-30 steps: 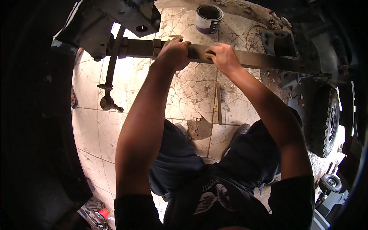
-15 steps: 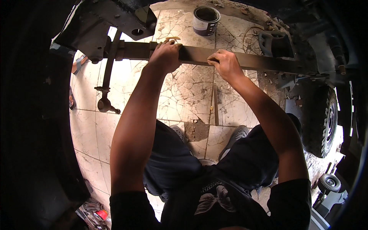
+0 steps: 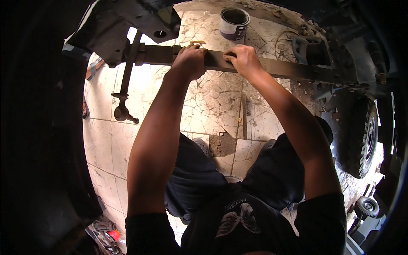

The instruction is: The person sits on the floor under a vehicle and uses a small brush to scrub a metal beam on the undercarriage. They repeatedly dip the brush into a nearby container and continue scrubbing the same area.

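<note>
A long, dark, flat-sided metal beam (image 3: 276, 68) crosses the far side in front of me, tilting slightly down to the right. My left hand (image 3: 190, 63) is closed over its upper edge, next to a raised collar. A short way to the right, my right hand (image 3: 244, 60) bears on the beam with curled, pinched fingers. Whatever may lie in that pinch is hidden. Just beyond my left fingertips shows a small tan scrap (image 3: 198, 42). At the beam's left end hangs a dark rod (image 3: 126, 80) with a ball-shaped joint.
A paint can (image 3: 235, 24) stands on the cracked tiles beyond the beam. Black metal framework (image 3: 127, 23) surrounds the upper left. To the right are a large tyre (image 3: 368, 138) and a small wheel (image 3: 367, 206). A narrow strip (image 3: 244, 117) lies on the floor between my feet and the beam.
My right hand has slid left along the beam, closer to my left hand. The left hand keeps its place on the beam. The whole view has shifted slightly.
</note>
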`<action>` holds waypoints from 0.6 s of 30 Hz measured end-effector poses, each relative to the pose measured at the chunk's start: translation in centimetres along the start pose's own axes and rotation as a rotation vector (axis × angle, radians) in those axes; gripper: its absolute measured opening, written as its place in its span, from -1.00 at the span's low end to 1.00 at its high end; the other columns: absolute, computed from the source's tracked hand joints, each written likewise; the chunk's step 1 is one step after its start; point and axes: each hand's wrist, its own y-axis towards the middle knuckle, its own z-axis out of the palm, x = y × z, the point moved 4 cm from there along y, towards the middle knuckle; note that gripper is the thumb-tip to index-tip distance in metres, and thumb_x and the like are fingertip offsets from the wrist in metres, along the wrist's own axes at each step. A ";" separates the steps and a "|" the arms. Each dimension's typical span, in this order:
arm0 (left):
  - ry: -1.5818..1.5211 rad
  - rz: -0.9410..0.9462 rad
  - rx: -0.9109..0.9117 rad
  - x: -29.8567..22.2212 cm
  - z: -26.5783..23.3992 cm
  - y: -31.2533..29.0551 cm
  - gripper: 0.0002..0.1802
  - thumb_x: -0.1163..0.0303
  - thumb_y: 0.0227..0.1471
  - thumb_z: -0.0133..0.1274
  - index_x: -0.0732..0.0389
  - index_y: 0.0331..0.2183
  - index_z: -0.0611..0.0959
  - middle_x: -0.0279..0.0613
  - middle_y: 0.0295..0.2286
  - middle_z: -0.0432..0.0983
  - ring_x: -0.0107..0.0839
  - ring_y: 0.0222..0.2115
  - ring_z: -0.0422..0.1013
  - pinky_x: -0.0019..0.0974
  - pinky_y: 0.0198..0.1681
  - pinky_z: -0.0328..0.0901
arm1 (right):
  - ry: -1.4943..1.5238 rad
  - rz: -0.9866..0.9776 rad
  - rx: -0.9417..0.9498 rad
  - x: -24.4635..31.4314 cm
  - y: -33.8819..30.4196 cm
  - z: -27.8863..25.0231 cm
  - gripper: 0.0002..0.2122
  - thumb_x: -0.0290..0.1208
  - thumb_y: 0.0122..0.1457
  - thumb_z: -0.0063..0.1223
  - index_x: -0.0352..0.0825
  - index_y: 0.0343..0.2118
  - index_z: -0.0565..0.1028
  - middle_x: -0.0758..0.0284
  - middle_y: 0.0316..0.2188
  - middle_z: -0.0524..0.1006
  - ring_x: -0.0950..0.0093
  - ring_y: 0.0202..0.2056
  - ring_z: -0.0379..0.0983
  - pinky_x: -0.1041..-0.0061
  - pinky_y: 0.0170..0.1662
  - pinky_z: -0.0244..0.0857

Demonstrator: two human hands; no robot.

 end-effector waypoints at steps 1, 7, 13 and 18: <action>-0.020 -0.012 0.026 -0.3 -0.4 -0.3 -0.27 0.32 -0.03 0.38 0.13 0.20 0.55 0.08 0.18 0.47 -0.02 0.26 0.33 -0.02 0.35 0.22 | -0.006 0.005 0.025 -0.2 -1.0 -0.4 -0.85 -0.38 0.15 0.36 -0.30 -0.25 0.75 0.13 -0.30 0.70 0.18 -0.23 0.66 0.27 -0.09 0.52; -0.035 0.002 0.051 -1.1 -0.9 -0.3 -0.25 0.29 -0.01 0.40 0.15 0.22 0.54 0.11 0.21 0.43 0.01 0.29 0.30 -0.02 0.37 0.20 | 0.003 0.030 0.043 -1.9 -5.7 -3.0 -0.86 -0.38 0.14 0.34 -0.29 -0.29 0.74 0.12 -0.34 0.66 0.12 -0.26 0.63 0.21 -0.09 0.50; -0.083 0.023 -0.023 0.0 -1.4 -1.6 -0.23 0.29 -0.02 0.41 0.15 0.22 0.54 0.11 0.23 0.41 0.02 0.30 0.28 0.00 0.38 0.17 | 0.059 -0.071 0.042 -0.4 -1.4 -1.2 -0.86 -0.41 0.12 0.37 -0.31 -0.28 0.73 0.15 -0.35 0.69 0.17 -0.27 0.65 0.27 -0.13 0.50; -0.063 0.002 -0.039 0.0 -1.8 -1.7 -0.24 0.28 -0.03 0.41 0.15 0.22 0.55 0.10 0.23 0.42 0.00 0.31 0.27 0.01 0.41 0.12 | 0.053 -0.062 -0.030 0.2 1.8 0.5 -0.83 -0.35 0.14 0.36 -0.27 -0.24 0.75 0.13 -0.31 0.71 0.18 -0.24 0.66 0.28 -0.10 0.51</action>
